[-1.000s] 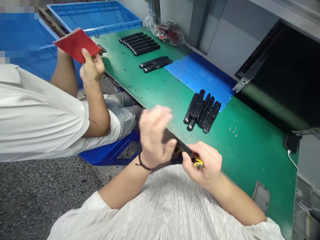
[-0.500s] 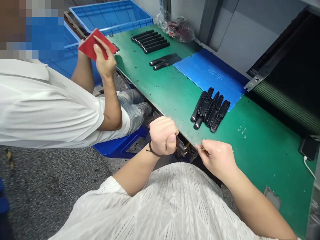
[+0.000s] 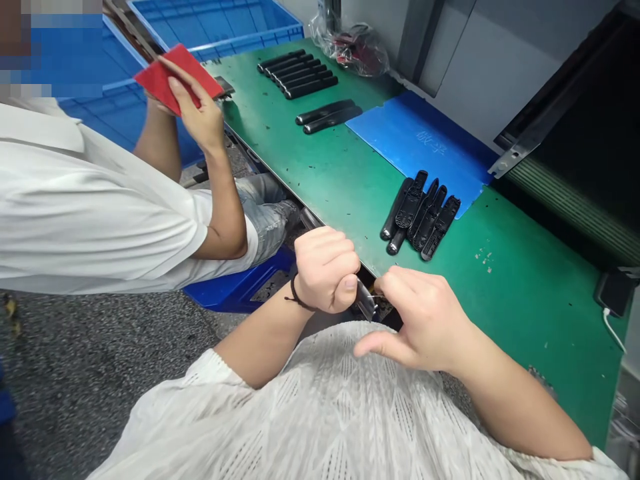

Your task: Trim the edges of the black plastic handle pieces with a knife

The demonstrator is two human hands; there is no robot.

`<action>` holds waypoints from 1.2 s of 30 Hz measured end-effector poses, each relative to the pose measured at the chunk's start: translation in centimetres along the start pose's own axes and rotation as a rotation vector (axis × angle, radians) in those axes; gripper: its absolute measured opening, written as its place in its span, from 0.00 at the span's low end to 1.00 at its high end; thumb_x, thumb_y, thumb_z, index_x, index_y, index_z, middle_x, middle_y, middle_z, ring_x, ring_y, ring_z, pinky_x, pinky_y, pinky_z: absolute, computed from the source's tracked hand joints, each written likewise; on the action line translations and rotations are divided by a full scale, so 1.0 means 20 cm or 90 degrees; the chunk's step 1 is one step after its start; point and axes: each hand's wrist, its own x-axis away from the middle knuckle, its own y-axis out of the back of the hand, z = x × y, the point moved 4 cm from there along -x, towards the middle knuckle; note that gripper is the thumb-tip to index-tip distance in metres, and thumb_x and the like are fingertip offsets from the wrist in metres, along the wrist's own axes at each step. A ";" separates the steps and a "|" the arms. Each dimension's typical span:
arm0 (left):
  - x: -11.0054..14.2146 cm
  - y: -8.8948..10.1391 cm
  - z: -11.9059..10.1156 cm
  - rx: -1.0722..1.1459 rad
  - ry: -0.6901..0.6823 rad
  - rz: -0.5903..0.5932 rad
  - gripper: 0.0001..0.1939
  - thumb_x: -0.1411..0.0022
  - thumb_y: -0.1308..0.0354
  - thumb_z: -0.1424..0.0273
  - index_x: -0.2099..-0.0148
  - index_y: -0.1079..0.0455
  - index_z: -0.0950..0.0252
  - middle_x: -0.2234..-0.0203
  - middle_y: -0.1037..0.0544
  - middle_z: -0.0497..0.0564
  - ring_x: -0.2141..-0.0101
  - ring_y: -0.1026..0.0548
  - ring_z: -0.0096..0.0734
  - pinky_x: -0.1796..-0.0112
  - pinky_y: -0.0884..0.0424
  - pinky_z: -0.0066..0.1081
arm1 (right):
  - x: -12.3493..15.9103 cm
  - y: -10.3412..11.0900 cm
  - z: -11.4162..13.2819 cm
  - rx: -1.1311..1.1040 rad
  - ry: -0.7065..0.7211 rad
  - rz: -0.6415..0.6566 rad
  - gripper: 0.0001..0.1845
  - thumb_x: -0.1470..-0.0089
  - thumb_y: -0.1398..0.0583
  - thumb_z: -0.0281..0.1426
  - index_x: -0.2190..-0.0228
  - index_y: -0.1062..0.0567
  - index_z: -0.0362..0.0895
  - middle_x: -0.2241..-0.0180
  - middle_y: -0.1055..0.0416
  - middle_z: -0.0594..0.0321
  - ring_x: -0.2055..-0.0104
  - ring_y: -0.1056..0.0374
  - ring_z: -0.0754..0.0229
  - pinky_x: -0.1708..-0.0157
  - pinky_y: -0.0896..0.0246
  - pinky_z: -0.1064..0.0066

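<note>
My left hand (image 3: 327,270) is closed in a fist around a long black plastic casing (image 3: 367,303), whose shiny end sticks out past the thumb at the table's front edge. Close to that end is my right hand (image 3: 425,320), fingers curled and thumb stretched out toward me. A thin metal tool (image 3: 371,296) reaches from its curled fingers to the casing; its handle is hidden. Beyond my hands, a cluster of black plastic casings (image 3: 419,217) lies on the green table (image 3: 520,293), some with their hollow ribbed insides showing.
At left a co-worker's hand (image 3: 203,120) holds a red sheet (image 3: 175,77). Rows of black casings (image 3: 300,73) lie at the far end, by blue crates (image 3: 220,27) and a plastic bag (image 3: 350,50). A blue sheet (image 3: 425,143) and a phone (image 3: 615,291) rest on the table.
My right hand has moved left to the casing, and its thumb has swung out from the fingers. My left hand keeps its grip. The co-worker's hands and red sheet have shifted left.
</note>
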 end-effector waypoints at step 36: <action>0.04 -0.05 -0.02 0.140 0.029 -0.116 0.20 0.27 0.59 0.65 0.74 0.44 0.60 0.83 0.40 0.46 0.80 0.43 0.31 0.72 0.46 0.37 | 0.00 0.05 -0.01 -0.133 -0.009 -0.045 0.29 0.30 0.52 0.54 0.63 0.30 0.42 0.73 0.36 0.66 0.73 0.43 0.65 0.71 0.49 0.71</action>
